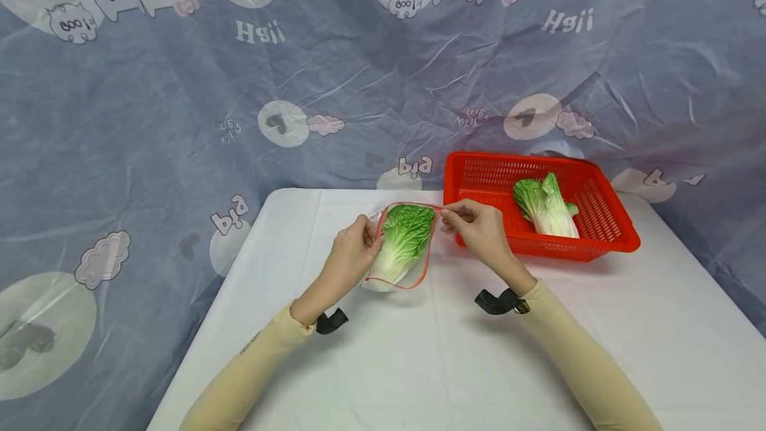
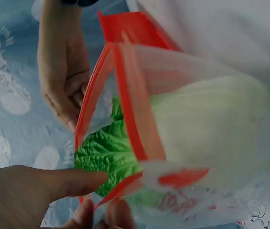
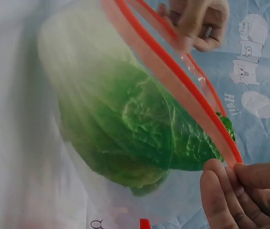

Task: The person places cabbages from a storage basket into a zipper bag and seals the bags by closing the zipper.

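A clear plastic zip bag (image 2: 130, 102) with a red-edged mouth holds a napa cabbage (image 1: 402, 239), green leaves toward the opening and the white base deep inside. My left hand (image 1: 353, 249) grips the bag's left rim; in the left wrist view one finger reaches across the mouth above the leaves, while other fingertips meet the red edge. At the mouth's far right corner, my right hand (image 1: 481, 230) pinches the red strip between thumb and fingers (image 3: 219, 193). Between the hands the mouth gapes wide.
A red perforated basket (image 1: 455, 181) stands at the right rear of the white table (image 1: 383, 364), with another napa cabbage (image 1: 547, 208) in it. Behind the table hangs a grey-blue patterned cloth (image 1: 359, 65). Both wrists carry black mounts (image 1: 498, 302).
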A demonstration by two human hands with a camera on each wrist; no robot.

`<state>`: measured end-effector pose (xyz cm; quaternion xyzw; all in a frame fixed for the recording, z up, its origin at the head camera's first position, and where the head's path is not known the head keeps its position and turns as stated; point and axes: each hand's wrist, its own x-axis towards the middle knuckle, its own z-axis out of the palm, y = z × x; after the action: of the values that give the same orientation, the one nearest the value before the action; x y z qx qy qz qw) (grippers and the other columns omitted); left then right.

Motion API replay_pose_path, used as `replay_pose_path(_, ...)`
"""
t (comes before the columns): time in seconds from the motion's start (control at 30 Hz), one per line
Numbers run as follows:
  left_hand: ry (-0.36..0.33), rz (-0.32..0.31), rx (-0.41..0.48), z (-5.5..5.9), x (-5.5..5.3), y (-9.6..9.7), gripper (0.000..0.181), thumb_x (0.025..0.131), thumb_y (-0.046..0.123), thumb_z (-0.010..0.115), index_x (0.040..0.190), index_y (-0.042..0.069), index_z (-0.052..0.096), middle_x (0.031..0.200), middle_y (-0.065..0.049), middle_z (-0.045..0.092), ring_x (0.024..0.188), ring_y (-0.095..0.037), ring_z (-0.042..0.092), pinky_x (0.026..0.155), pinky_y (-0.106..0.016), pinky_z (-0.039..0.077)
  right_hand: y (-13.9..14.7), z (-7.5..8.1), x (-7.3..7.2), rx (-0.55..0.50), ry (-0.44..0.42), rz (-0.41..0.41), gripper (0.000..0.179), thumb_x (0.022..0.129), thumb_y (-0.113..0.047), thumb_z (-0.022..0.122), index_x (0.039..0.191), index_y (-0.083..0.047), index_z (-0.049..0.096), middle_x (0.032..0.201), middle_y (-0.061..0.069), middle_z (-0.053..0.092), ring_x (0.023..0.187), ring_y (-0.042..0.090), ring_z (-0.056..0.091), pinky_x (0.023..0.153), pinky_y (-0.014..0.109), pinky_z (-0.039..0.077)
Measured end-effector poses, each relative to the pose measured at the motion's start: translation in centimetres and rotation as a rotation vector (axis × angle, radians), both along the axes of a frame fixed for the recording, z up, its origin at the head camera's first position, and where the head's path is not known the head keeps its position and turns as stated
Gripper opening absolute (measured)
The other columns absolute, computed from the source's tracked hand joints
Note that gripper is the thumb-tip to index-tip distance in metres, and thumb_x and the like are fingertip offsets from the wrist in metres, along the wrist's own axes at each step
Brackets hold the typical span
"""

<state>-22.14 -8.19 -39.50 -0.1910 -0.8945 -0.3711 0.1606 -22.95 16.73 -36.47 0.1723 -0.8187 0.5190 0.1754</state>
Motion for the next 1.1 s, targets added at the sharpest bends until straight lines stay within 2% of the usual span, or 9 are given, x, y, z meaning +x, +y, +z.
replay_pose_path(0.1, -0.044, 0.011, -0.135, -1.1, 1.3, 0.0, 0.022, 0.084, 0.015, 0.072, 0.082, 0.008, 0.051, 0.064, 0.001, 0.051, 0.056, -0.012, 0.048, 0.048, -0.022, 0.038, 0.5, -1.0, -0.8, -0.006, 0.006, -0.028, 0.014, 0.087, -0.006, 0.071, 0.097, 0.003, 0.072, 0.076, 0.022, 0.071, 0.064, 0.034, 0.07, 0.049, 0.024, 0.054)
replay_pose_path(0.17, -0.083, 0.024, -0.18, -1.5, 2.2, -0.3, 0.023, 0.083, 0.014, 0.072, 0.08, 0.009, 0.049, 0.06, 0.002, 0.048, 0.053, -0.012, 0.045, 0.045, -0.023, 0.035, 0.9, -1.6, -1.4, -0.007, 0.006, -0.036, 0.014, 0.087, -0.008, 0.071, 0.098, 0.001, 0.072, 0.077, 0.02, 0.072, 0.064, 0.031, 0.07, 0.052, 0.022, 0.055)
replay_pose_path(0.33, -0.124, 0.007, -0.129, -0.8, 2.7, -1.4, 0.017, 0.082, 0.0, 0.068, 0.082, 0.006, 0.051, 0.061, 0.0, 0.053, 0.052, -0.01, 0.046, 0.044, -0.021, 0.036, 1.5, -1.4, -1.7, -0.01, -0.002, -0.069, 0.016, 0.088, -0.014, 0.071, 0.1, -0.003, 0.073, 0.081, 0.018, 0.073, 0.067, 0.028, 0.071, 0.06, 0.02, 0.056)
replay_pose_path(0.43, -0.109, 0.006, -0.053, 1.3, 2.0, -2.0, 0.016, 0.083, -0.002, 0.068, 0.092, 0.004, 0.056, 0.066, -0.002, 0.061, 0.055, -0.009, 0.053, 0.046, -0.02, 0.04, 1.3, 0.2, -1.0, -0.007, 0.03, -0.097, 0.016, 0.088, -0.012, 0.071, 0.1, -0.002, 0.074, 0.086, 0.018, 0.07, 0.07, 0.029, 0.07, 0.061, 0.022, 0.057)
replay_pose_path(0.57, -0.103, 0.045, 0.026, 5.9, 0.9, -3.1, 0.019, 0.085, 0.006, 0.069, 0.103, 0.004, 0.063, 0.071, -0.005, 0.067, 0.058, -0.012, 0.059, 0.05, -0.024, 0.046, 0.7, 2.9, 0.0, -0.022, 0.101, -0.095, 0.016, 0.087, -0.005, 0.07, 0.1, 0.005, 0.072, 0.097, 0.02, 0.061, 0.069, 0.016, 0.069, 0.064, 0.026, 0.058)
replay_pose_path(0.67, -0.128, 0.048, 0.053, 9.4, 0.2, -3.8, 0.016, 0.086, 0.011, 0.068, 0.101, 0.007, 0.07, 0.074, -0.005, 0.069, 0.06, -0.014, 0.059, 0.053, -0.026, 0.046, 0.5, 4.3, 0.1, -0.106, 0.109, -0.038, 0.017, 0.089, -0.003, 0.067, 0.101, 0.009, 0.069, 0.098, 0.026, 0.064, 0.069, 0.014, 0.069, 0.068, 0.03, 0.059)
replay_pose_path(0.77, -0.15, 0.041, 0.058, 12.1, -0.4, -4.4, 0.012, 0.086, 0.014, 0.068, 0.095, 0.009, 0.074, 0.077, -0.006, 0.071, 0.058, -0.016, 0.059, 0.052, -0.027, 0.047, 0.4, 5.5, 0.0, -0.193, 0.112, 0.007, 0.019, 0.09, -0.003, 0.066, 0.102, 0.011, 0.068, 0.092, 0.031, 0.067, 0.071, 0.025, 0.068, 0.071, 0.032, 0.059)
replay_pose_path(0.9, -0.16, 0.032, 0.072, 14.2, -1.1, -4.8, 0.011, 0.085, 0.014, 0.068, 0.091, 0.01, 0.076, 0.076, -0.005, 0.072, 0.057, -0.014, 0.059, 0.053, -0.025, 0.048, 0.1, 6.7, 0.1, -0.264, 0.133, 0.01, 0.02, 0.09, -0.005, 0.066, 0.102, 0.011, 0.067, 0.086, 0.026, 0.068, 0.071, 0.034, 0.065, 0.069, 0.029, 0.059)
replay_pose_path(1.1, -0.221, 0.037, 0.108, 15.0, -2.2, -5.0, 0.01, 0.083, 0.016, 0.069, 0.089, 0.012, 0.076, 0.076, -0.002, 0.071, 0.062, -0.014, 0.056, 0.059, -0.028, 0.045, 0.1, 7.6, 0.0, -0.323, 0.142, 0.004, 0.021, 0.089, -0.003, 0.067, 0.099, 0.015, 0.065, 0.079, 0.016, 0.068, 0.061, 0.018, 0.063, 0.061, 0.024, 0.058)
